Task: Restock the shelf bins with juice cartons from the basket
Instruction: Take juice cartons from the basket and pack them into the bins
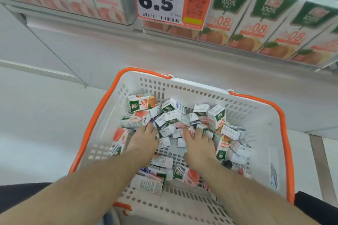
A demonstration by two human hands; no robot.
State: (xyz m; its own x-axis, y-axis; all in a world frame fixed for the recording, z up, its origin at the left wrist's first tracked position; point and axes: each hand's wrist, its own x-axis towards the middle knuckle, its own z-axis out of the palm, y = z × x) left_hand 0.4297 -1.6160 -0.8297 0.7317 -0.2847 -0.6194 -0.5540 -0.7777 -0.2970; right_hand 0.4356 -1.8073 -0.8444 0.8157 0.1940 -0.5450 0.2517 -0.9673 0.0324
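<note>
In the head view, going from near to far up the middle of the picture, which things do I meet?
Person's left hand and right hand → loose small juice cartons → white plastic basket's far wall with orange rim → white-and-orange price tag reading 6.5.

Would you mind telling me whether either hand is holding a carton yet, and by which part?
It cannot be told. Both the left hand and the right hand reach into the pile of juice cartons in the basket, fingertips buried among them, with no clear hold visible.

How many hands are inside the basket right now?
2. The left hand and the right hand both reach into the basket, fingers down among the loose juice cartons. Fingertips are partly hidden.
</note>
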